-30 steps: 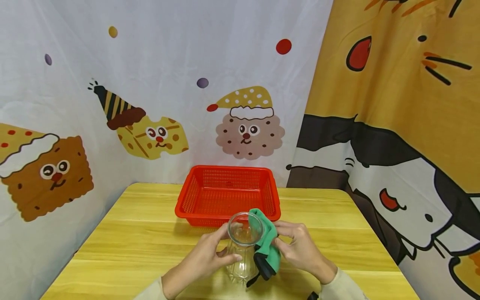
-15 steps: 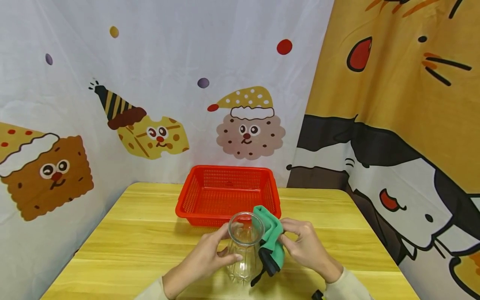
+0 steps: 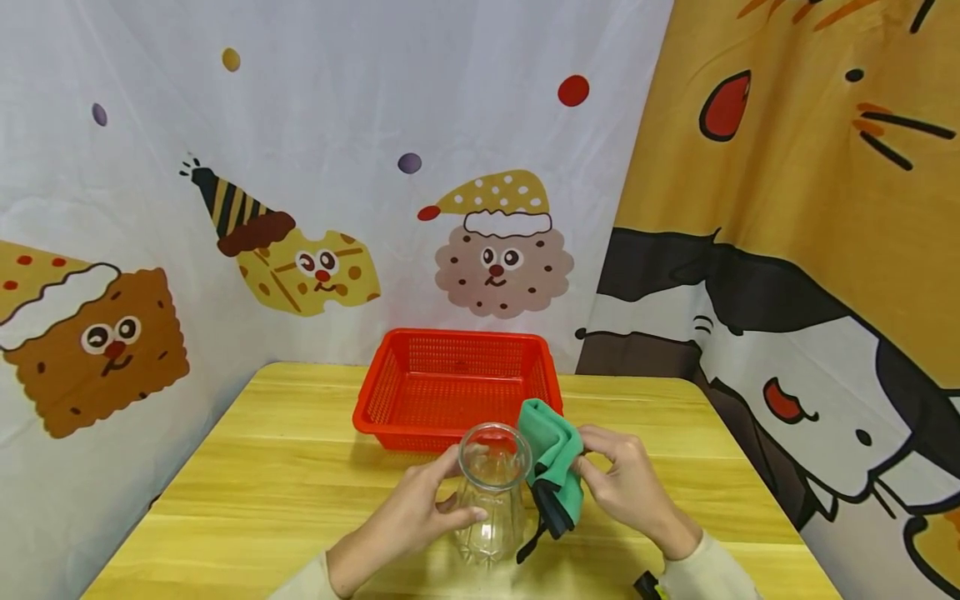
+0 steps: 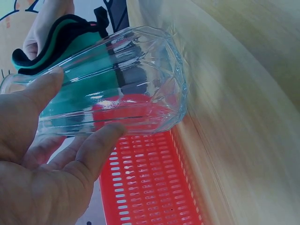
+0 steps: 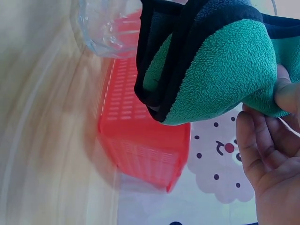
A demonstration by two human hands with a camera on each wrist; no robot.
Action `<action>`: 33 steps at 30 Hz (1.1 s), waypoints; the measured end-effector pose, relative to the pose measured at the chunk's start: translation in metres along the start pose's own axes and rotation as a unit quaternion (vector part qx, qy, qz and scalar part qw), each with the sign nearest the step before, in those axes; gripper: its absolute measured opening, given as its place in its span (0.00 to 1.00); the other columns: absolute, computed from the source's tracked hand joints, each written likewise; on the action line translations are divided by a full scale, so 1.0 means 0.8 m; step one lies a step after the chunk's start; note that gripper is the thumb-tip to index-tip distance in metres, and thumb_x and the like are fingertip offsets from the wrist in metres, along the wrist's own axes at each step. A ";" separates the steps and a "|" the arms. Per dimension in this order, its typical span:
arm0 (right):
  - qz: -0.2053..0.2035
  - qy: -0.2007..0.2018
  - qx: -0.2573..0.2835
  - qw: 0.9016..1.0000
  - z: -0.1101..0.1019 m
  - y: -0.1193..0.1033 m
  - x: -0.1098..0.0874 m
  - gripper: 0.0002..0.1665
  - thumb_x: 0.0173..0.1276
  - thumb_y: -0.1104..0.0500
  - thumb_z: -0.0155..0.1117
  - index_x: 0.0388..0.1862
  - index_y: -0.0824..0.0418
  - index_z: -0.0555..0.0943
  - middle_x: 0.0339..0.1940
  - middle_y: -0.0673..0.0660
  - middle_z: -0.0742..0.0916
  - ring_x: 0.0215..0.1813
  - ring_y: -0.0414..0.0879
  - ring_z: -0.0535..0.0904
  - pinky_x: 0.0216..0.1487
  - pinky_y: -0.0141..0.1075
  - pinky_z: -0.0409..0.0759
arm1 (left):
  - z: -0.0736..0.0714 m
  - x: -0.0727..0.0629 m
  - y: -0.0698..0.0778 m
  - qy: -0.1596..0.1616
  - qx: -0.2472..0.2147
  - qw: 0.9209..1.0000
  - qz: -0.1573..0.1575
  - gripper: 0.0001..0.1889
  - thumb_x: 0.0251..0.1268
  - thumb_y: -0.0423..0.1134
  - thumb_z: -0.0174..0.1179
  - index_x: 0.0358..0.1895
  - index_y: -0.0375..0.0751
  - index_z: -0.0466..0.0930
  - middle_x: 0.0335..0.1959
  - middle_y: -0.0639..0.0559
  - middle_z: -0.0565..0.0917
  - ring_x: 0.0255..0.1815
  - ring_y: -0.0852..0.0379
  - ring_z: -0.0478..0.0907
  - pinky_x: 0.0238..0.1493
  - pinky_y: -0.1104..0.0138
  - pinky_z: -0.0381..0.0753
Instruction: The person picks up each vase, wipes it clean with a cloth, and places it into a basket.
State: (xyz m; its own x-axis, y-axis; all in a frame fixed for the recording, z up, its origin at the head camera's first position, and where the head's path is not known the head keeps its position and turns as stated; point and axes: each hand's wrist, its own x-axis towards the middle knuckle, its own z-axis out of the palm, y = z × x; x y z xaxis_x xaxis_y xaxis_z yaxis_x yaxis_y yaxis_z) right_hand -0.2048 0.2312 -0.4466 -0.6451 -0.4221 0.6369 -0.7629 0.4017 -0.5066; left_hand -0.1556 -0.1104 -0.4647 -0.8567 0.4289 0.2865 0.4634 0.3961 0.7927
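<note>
My left hand (image 3: 422, 510) grips a clear glass vase (image 3: 497, 521) by its side, thumb at the front and fingers behind. The vase has a round open rim and a ribbed body. In the left wrist view its faceted base is close to the tabletop; whether it touches I cannot tell. My right hand (image 3: 628, 483) pinches a folded green towel (image 3: 557, 462) with black edging. The towel hangs just right of the vase, a dark strap dangling from its lower end. In the right wrist view the towel (image 5: 225, 70) covers part of the vase (image 5: 110, 28).
A red perforated plastic basket (image 3: 408, 437) stands behind the vase, with nothing seen inside. Everything is over a yellow wood-grain table (image 3: 262, 475). A cartoon-printed curtain (image 3: 315, 108) hangs behind it. Beside the right sleeve is a small black object (image 3: 647, 585).
My right hand has drawn the towel right and slightly up, from against the vase's rim to beside it. The left hand and the vase have stayed nearly still.
</note>
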 end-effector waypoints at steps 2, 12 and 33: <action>0.004 0.002 -0.002 1.000 -0.003 -0.001 0.001 0.31 0.67 0.83 0.74 0.53 0.51 0.96 0.53 0.50 0.99 0.55 0.43 0.97 0.59 0.26 0.94 | 0.000 0.000 0.000 0.001 0.000 1.000 -0.001 0.39 0.73 0.47 0.84 0.83 0.53 0.77 0.68 0.44 0.94 0.72 0.32 0.90 0.52 0.72 0.97; 0.005 0.021 -0.036 0.999 -0.018 0.009 0.002 0.27 0.68 0.83 0.75 0.53 0.55 0.96 0.51 0.50 0.99 0.53 0.42 0.97 0.56 0.23 0.93 | 0.000 0.000 0.000 -0.001 -0.004 1.000 -0.002 0.39 0.73 0.47 0.84 0.83 0.54 0.77 0.69 0.44 0.94 0.73 0.33 0.90 0.53 0.75 0.95; -0.028 0.081 -0.098 0.991 -0.051 0.015 0.007 0.28 0.65 0.85 0.77 0.57 0.62 0.96 0.53 0.58 0.99 0.56 0.47 0.97 0.65 0.16 0.86 | 0.000 -0.001 -0.001 -0.004 0.005 1.000 -0.005 0.39 0.74 0.48 0.83 0.84 0.56 0.76 0.71 0.45 0.93 0.75 0.33 0.89 0.60 0.70 0.96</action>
State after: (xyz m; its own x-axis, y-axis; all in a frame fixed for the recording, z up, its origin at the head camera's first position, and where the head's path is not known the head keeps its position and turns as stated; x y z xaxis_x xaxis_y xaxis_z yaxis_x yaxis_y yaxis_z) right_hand -0.2158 0.2668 -0.4258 -0.5745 -0.3195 0.7536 -0.7645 0.5384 -0.3545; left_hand -0.1552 -0.1107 -0.4656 -0.8598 0.4307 0.2743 0.4567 0.4085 0.7903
